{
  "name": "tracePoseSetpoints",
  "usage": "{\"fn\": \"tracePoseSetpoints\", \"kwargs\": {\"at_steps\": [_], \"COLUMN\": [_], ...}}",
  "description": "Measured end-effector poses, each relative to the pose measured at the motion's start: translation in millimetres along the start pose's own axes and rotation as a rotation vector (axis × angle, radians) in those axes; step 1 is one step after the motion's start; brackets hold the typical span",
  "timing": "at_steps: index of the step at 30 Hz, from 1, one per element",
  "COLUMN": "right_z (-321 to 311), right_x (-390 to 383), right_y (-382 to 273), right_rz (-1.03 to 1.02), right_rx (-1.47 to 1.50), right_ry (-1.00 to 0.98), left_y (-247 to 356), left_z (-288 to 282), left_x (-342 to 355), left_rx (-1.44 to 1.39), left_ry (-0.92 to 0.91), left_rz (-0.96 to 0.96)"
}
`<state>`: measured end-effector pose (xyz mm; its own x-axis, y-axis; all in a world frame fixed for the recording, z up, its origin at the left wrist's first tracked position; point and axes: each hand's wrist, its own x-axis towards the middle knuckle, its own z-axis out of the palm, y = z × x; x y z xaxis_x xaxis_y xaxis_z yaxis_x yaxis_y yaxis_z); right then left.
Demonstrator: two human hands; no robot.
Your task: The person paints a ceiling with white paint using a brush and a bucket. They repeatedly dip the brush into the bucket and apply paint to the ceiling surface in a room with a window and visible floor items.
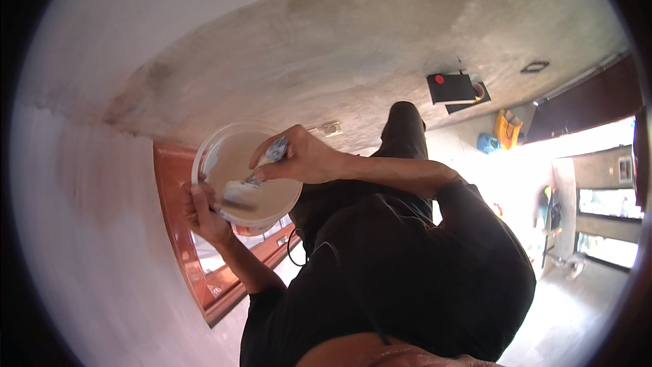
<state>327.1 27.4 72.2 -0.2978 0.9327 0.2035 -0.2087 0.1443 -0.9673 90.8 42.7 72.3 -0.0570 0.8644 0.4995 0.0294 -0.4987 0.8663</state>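
Observation:
My left hand [207, 211] grips the rim of a round, pale plastic bucket [200, 156] of beige paint [241, 153] at the middle left. My right hand [302, 153] is closed on the handle of a paintbrush [241, 194], whose wide, paint-coated bristles are down inside the bucket at the paint, near the side by my left hand. The bucket's far side is partly behind my right hand. Both forearms reach in from my dark-clothed body in the lower middle.
A mottled grey-beige plaster surface [367, 34] spans the top. A pale wall [81, 231] and red-brown wooden frame [176, 211] are left. Dark objects with a red disc [448, 88], yellow [506, 129] and blue bags [487, 143], and bright window openings [608, 204] are right.

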Motion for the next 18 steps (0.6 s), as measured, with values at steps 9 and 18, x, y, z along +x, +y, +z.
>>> {"fn": "tracePoseSetpoints", "kwargs": {"at_steps": [9, 18], "right_z": [-5.2, -11.1], "right_x": [-21.9, -23.1], "right_y": [5.3, -4.8], "right_rz": [-0.663, -0.014], "right_rx": [-0.652, -0.054], "right_ry": [0.199, 0.088], "left_y": [0.9, 4.2], "left_z": [0.6, 16.6], "left_x": [2.3, 8.0], "left_rx": [-0.027, 0.018], "left_ry": [-0.023, -0.001], "left_rz": [-0.006, -0.038]}}
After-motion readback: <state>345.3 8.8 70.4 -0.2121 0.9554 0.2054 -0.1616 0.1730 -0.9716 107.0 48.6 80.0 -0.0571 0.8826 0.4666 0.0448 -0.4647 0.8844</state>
